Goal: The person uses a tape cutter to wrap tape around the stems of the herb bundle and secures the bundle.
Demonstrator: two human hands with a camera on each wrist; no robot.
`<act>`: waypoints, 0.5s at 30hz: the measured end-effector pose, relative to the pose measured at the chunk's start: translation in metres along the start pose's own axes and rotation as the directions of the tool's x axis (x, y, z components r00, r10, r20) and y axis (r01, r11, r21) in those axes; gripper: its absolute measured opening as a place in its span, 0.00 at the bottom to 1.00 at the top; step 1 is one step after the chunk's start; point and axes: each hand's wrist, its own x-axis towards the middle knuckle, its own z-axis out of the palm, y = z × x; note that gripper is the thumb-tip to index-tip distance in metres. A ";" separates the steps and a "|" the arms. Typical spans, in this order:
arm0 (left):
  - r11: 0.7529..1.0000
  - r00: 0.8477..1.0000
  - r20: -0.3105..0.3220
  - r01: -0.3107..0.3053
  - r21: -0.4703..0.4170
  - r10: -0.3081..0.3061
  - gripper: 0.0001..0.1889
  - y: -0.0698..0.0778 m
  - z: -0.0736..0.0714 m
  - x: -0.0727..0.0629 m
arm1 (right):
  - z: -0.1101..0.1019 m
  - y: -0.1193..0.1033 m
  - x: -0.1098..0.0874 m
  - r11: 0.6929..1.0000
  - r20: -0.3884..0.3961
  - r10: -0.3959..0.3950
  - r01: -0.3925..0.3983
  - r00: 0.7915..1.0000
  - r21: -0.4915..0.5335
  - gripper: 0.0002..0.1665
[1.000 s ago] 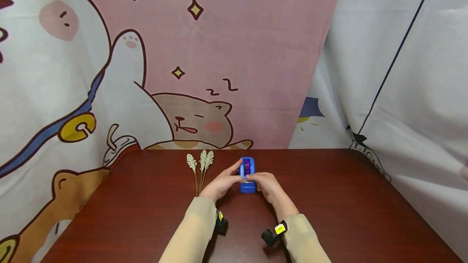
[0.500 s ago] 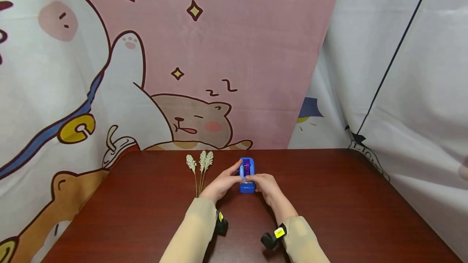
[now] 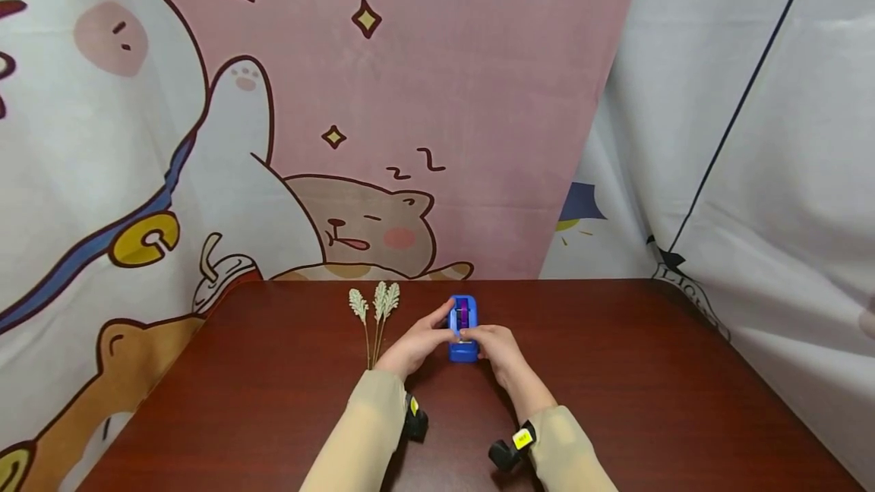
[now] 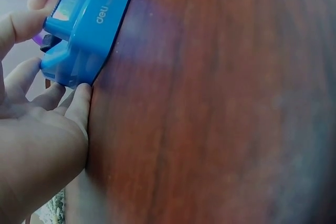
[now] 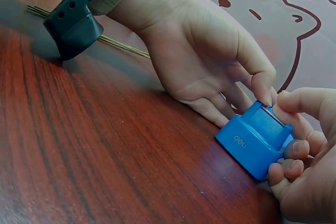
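A blue tape dispenser (image 3: 464, 353) stands upright on the table with a purple core (image 3: 463, 313) in its slot. My left hand (image 3: 413, 344) holds its left side, fingers along the wall and thumb up by the toothed cutter. From the opposite side my right hand (image 3: 502, 351) grips it, thumb on top near the cutter and fingers against the wall. Both thumbs almost meet over the front end, as the right wrist view shows around the dispenser (image 5: 252, 145). Whether either thumb pinches a tape end cannot be made out.
Several pale dried-flower stems (image 3: 376, 317) lie left of the dispenser, partly behind my left wrist. The dark red-brown table (image 3: 649, 386) extends to both sides. A printed cartoon cloth (image 3: 492, 135) hangs along its back edge, and white fabric hangs at the right.
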 end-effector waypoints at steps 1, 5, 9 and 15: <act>1.000 1.000 0.001 -0.001 -0.001 0.001 0.44 0.000 -0.001 0.000 | 0.001 0.000 0.000 1.000 0.000 -0.002 0.002 1.000 0.001 0.15; 1.000 1.000 -0.001 -0.007 -0.008 0.007 0.44 0.001 -0.001 0.000 | 0.002 -0.002 0.000 1.000 0.009 -0.005 0.005 1.000 -0.009 0.17; 1.000 1.000 -0.006 -0.017 -0.019 0.017 0.44 0.003 0.001 -0.001 | 0.001 -0.003 -0.002 1.000 0.009 0.003 -0.003 1.000 -0.015 0.17; 1.000 1.000 -0.021 -0.020 -0.005 0.019 0.43 0.005 0.005 -0.003 | 0.000 -0.003 -0.006 1.000 0.003 0.000 0.001 1.000 -0.017 0.16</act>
